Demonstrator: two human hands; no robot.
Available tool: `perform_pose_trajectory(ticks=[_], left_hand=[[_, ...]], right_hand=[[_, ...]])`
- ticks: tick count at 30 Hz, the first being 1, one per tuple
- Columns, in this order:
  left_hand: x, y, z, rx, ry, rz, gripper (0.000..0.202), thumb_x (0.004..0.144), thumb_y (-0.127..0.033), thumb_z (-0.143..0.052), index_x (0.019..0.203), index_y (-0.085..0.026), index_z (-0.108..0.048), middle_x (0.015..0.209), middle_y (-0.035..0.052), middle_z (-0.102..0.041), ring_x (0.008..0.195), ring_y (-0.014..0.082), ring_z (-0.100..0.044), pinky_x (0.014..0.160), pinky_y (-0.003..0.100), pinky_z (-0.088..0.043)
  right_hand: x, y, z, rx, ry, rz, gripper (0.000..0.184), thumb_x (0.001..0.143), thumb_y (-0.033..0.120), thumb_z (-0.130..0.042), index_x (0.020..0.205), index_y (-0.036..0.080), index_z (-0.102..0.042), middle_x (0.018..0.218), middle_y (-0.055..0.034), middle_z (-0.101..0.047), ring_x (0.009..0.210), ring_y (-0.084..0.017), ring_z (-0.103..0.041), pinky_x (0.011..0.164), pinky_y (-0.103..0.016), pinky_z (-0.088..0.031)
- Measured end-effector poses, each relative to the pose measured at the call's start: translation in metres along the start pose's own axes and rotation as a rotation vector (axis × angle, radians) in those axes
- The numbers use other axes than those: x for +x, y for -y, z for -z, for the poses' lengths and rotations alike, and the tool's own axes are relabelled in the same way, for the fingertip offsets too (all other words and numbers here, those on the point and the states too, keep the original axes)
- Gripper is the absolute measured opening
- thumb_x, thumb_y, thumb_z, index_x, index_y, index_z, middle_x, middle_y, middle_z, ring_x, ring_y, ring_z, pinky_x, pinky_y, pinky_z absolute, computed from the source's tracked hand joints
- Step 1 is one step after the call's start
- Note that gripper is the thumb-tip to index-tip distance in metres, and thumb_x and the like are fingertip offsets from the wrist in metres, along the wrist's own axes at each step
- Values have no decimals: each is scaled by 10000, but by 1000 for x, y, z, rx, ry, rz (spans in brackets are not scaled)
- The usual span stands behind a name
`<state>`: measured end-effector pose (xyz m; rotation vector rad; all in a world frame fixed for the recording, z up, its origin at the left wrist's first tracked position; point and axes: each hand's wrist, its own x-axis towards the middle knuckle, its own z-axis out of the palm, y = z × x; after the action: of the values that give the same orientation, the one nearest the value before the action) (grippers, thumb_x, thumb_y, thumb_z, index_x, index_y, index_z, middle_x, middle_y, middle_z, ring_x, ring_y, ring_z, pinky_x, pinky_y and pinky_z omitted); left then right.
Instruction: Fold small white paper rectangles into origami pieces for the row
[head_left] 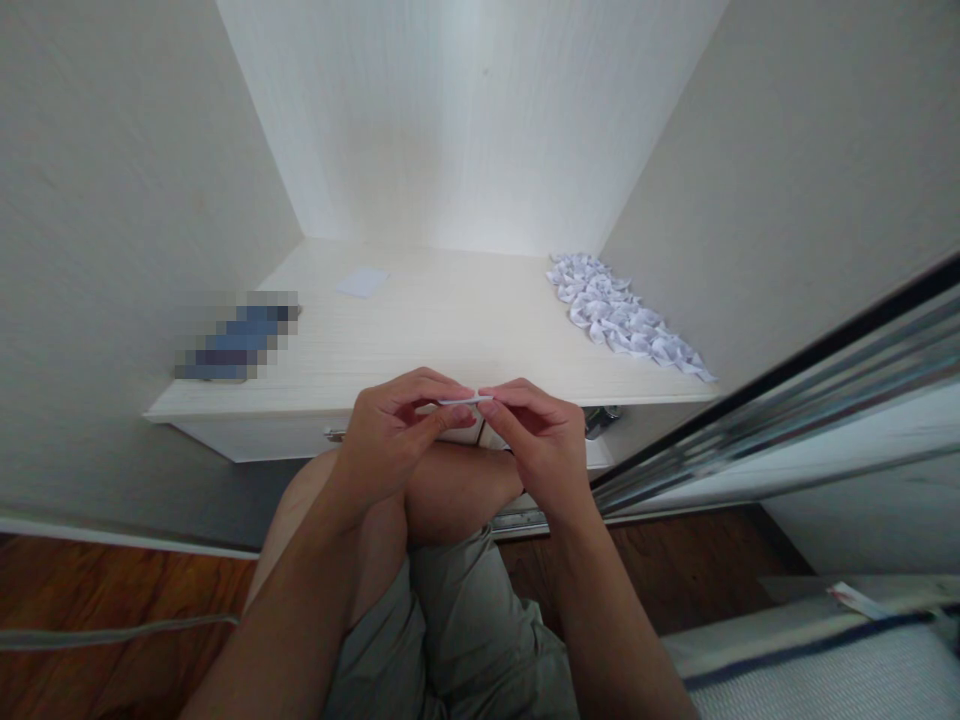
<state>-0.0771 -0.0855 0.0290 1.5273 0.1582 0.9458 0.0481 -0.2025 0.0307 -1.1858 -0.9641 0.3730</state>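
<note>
A thin white strip of folded paper (460, 402) is pinched between the fingertips of both hands, just in front of the shelf edge and above my knees. My left hand (391, 430) grips its left part between thumb and fingers. On its right end, the thumb and index finger of my right hand (546, 440) are closed. Flat on the shelf, towards the back left, lies a white sheet of paper (364, 282). A long heap of folded white paper pieces (619, 312) runs along the right side of the shelf.
The white shelf (450, 330) stands between side panels and a back panel. A phone-like object (244, 338), pixelated, lies at its left edge. Under the shelf sit a drawer front and a dark can (600, 420). A metal sliding-door track (780, 385) crosses at the right.
</note>
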Motion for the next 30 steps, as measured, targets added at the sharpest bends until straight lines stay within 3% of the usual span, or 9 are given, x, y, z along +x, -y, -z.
perform_pose_trajectory(ticks=[8, 14, 19, 30], left_hand=[[0, -1, -2, 53, -12, 39, 113, 819, -235, -852, 931, -224, -842, 928, 47, -806, 850, 176, -760, 746, 276, -655], [-2, 3, -5, 6, -110, 158, 270, 785, -335, -892, 997, -188, -815, 841, 45, -819, 786, 213, -796, 751, 336, -689], [-2, 3, -6, -30, -124, 148, 218, 823, -346, -862, 964, -185, -821, 865, 44, -830, 796, 217, -809, 820, 368, -703], [-1, -4, -3, 110, -88, 98, 176, 857, -355, -829, 900, -184, -823, 851, 44, -813, 789, 212, -793, 773, 341, -700]], right_hand=[[3, 2, -2, 13, 16, -50, 28, 849, 236, -791, 863, 252, -809, 829, -8, -775, 782, -167, -700, 737, -310, -567], [5, -1, -6, 97, -51, -156, 58, 787, 248, -830, 832, 244, -793, 830, 2, -795, 795, -177, -726, 789, -335, -604], [7, -2, -6, 146, -60, -163, 77, 774, 246, -838, 838, 249, -794, 839, 8, -800, 804, -170, -735, 814, -336, -615], [5, -2, -3, 111, -13, -157, 124, 775, 281, -866, 874, 241, -804, 841, -2, -795, 805, -170, -724, 792, -326, -600]])
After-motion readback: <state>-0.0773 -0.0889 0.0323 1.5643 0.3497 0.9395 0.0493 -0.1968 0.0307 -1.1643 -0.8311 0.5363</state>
